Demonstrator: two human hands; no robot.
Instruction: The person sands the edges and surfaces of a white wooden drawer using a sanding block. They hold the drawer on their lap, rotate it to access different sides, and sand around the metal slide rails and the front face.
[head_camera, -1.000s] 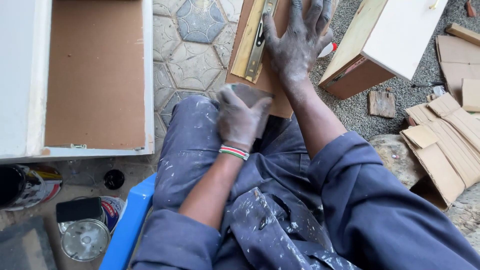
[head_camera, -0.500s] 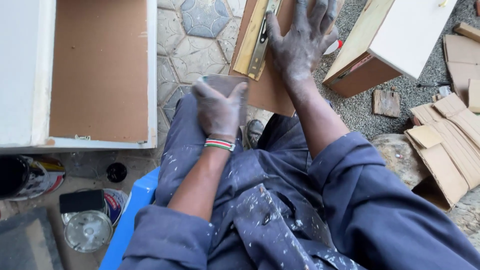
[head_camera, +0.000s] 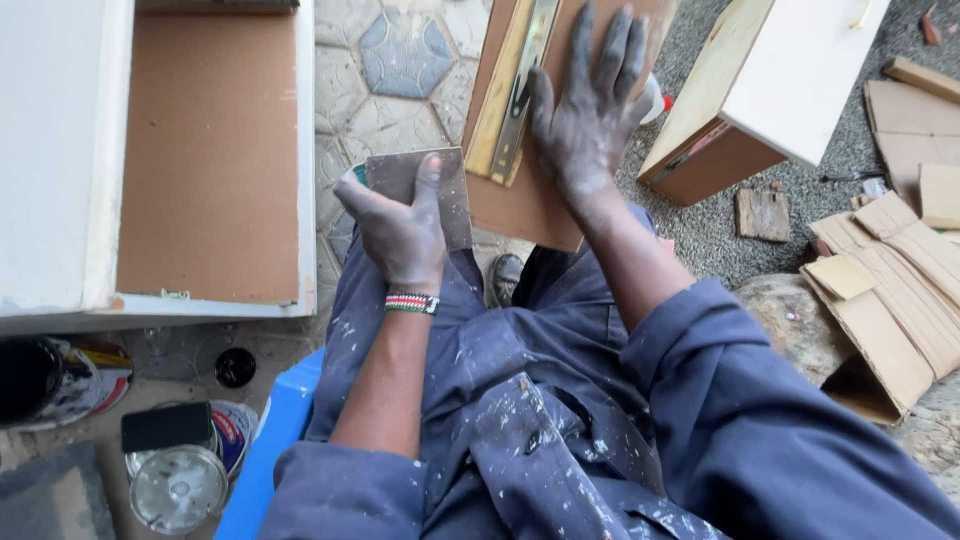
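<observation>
- Across your lap, the brown board rests tilted against your knees, its far end cut off by the frame's top edge.
- Your right hand lies flat on that board, fingers spread wide and holding nothing, beside the metal drawer runner.
- Your left hand has its fingers closed around a sheet of sandpaper, thumb pressed over its face, just beside the board's near edge.
- Likely trouble: the board is braced only by your palm and legs (no clamp in sight), so a hard stroke could skid it off your knees onto the paving.
- Grit could also scuff the runner if the sandpaper strays over it.
- Hard to make out: whether the sandpaper wraps a block, and what the open tins near the blue seat contain.
</observation>
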